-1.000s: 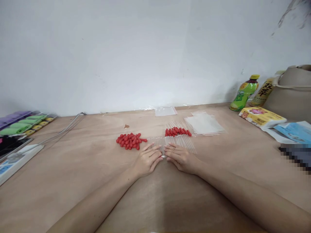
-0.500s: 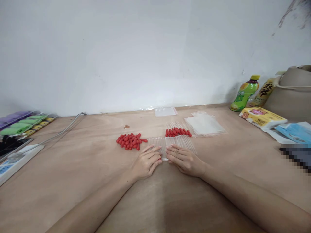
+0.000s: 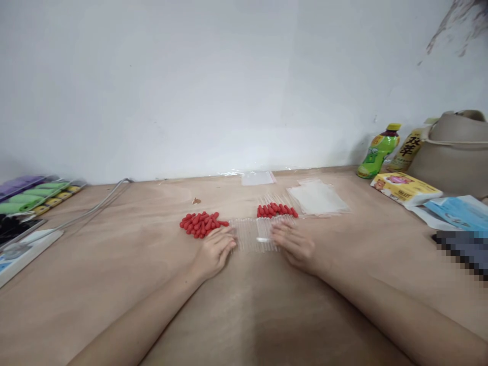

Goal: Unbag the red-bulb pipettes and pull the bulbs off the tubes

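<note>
A row of clear thin tubes (image 3: pixel 247 235) lies side by side on the table between my two hands. My left hand (image 3: pixel 216 250) rests at the left end of the row, fingers loosely bent and side by side, with no held thing showing. At the right end is my right hand (image 3: pixel 295 246), blurred by motion, its fingers stretched over the tubes. A loose pile of red rubber bulbs (image 3: pixel 200 224) lies just beyond my left hand. Behind the row, more clear tubes with red bulbs (image 3: pixel 276 209) on their ends lie lined up.
Flat clear plastic bags (image 3: pixel 318 197) lie behind to the right, another bag (image 3: pixel 258 178) by the wall. At right are a green bottle (image 3: pixel 379 152), yellow tissue pack (image 3: pixel 406 188) and beige bag (image 3: pixel 450 157). A power strip (image 3: pixel 30 254) and cable (image 3: pixel 102 203) lie left.
My hands have moved apart, the left one leftward and the right one slightly rightward, uncovering more of the tube row. The view has shifted slightly.
</note>
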The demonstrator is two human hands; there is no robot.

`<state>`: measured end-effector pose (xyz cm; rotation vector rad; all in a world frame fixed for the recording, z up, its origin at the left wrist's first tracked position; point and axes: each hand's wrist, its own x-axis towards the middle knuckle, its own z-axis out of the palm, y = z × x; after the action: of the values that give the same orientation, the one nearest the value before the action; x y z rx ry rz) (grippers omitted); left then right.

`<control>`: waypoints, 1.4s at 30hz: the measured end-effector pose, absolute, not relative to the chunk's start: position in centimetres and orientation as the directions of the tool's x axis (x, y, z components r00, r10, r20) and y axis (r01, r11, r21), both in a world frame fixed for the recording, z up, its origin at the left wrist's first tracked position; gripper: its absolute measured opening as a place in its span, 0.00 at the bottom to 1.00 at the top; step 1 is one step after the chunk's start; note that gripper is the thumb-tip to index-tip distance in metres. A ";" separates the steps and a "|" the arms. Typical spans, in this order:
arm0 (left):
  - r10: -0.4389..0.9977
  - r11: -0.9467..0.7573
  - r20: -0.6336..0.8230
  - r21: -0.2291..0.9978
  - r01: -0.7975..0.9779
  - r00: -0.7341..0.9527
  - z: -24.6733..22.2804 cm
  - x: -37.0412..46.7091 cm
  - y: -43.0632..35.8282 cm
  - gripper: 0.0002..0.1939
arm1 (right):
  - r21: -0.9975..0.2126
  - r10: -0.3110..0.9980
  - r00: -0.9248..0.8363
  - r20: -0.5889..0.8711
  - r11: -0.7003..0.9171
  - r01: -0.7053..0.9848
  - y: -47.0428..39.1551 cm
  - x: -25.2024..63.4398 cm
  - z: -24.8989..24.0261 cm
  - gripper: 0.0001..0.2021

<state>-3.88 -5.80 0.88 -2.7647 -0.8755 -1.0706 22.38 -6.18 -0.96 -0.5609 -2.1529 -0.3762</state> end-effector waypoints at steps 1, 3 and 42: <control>0.502 -0.823 0.651 0.158 0.546 0.569 0.8 -4.2 -5.7 0.07 | 0.001 0.316 -0.453 0.833 0.819 0.573 -5.8 22.7 -0.9 0.13; 0.510 -0.810 0.677 0.170 0.562 0.530 0.7 -4.5 -5.6 0.06 | -0.112 0.423 -0.315 0.850 0.728 0.676 -5.4 22.8 -0.7 0.10; 0.923 -0.065 0.358 0.500 0.863 -0.138 5.9 -12.7 1.9 0.18 | -0.185 0.664 -0.498 0.557 0.684 0.705 -5.2 17.5 0.8 0.12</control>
<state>-12.71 1.87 5.87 -2.1213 -2.2086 -1.0427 17.52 -5.24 0.84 -1.0472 -2.2882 -0.0888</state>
